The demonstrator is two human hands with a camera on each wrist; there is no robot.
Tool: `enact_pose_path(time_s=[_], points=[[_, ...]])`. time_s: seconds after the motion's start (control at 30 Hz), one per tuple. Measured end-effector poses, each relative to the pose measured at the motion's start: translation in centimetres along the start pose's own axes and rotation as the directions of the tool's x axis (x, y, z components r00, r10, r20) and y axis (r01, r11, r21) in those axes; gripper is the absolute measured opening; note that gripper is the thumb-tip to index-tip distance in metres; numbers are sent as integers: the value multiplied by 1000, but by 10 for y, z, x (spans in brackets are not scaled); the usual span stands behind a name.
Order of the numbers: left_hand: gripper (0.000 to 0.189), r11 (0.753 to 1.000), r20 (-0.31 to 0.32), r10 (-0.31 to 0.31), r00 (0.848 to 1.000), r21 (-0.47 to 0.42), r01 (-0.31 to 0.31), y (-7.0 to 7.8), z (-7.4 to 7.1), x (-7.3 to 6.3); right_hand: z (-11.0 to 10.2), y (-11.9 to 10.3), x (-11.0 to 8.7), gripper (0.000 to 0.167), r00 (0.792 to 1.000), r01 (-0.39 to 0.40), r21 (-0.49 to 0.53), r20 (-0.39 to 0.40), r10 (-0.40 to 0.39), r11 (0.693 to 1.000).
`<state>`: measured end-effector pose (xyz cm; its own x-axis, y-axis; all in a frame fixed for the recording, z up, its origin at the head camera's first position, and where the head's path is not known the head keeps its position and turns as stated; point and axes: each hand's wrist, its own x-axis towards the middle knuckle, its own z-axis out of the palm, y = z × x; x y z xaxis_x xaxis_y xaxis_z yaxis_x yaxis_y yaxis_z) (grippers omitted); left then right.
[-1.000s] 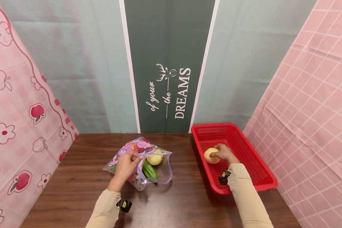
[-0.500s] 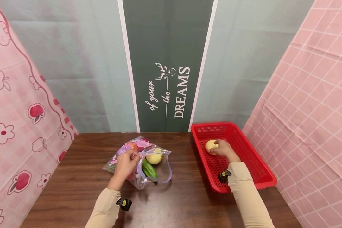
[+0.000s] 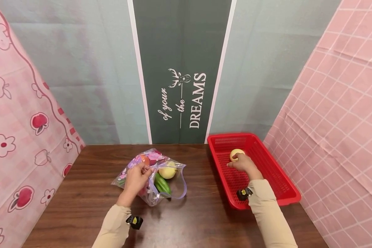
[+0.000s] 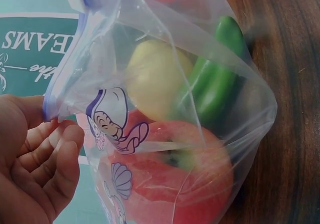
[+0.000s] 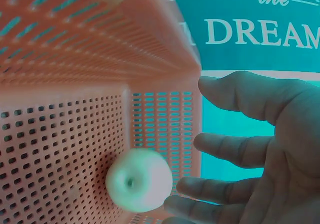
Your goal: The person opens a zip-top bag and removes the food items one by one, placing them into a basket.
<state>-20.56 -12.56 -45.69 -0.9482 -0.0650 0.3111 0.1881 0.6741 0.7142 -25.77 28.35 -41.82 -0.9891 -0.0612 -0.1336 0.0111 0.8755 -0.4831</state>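
Observation:
In the head view, my left hand [image 3: 138,178] pinches the purple-edged mouth of a clear printed zip bag [image 3: 180,187] between thumb and fingers. Through the plastic in the left wrist view I see a red apple-like fruit [image 4: 195,184], a pale yellow fruit [image 4: 155,79] and a green pepper [image 4: 215,74]. A round pale yellow fruit [image 5: 140,179] lies on the floor of the red basket [image 3: 286,186], near its far end. Over it is my right hand [image 3: 244,164], fingers spread and apart from the fruit in the right wrist view.
Both the bag and the basket rest on a dark wooden table [image 3: 201,220]. A green and grey cloth with lettering [image 3: 198,100] hangs behind. Pink cloths stand at left and right, the right one [image 3: 338,144] close beside the basket.
The pale yellow fruit has moved toward the basket's far end, and my right hand has let go of it. My left hand stays on the bag's edge.

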Motion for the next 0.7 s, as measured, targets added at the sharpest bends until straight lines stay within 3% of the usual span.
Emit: enact_pose_path(time_s=[0.27, 0.43, 0.7], points=[[14, 1000, 3, -3, 1000, 5, 3, 0, -1, -1, -3, -14, -21, 54, 999, 23, -13, -49, -24, 1000], [13, 1000, 2, 0, 1000, 5, 0, -1, -2, -1, 3, -31, -38, 53, 992, 71, -26, -100, -73, 997], [13, 1000, 14, -4, 1000, -4, 4, -1, -1, 0, 16, -57, -55, 53, 983, 78, -35, -164, -83, 996]])
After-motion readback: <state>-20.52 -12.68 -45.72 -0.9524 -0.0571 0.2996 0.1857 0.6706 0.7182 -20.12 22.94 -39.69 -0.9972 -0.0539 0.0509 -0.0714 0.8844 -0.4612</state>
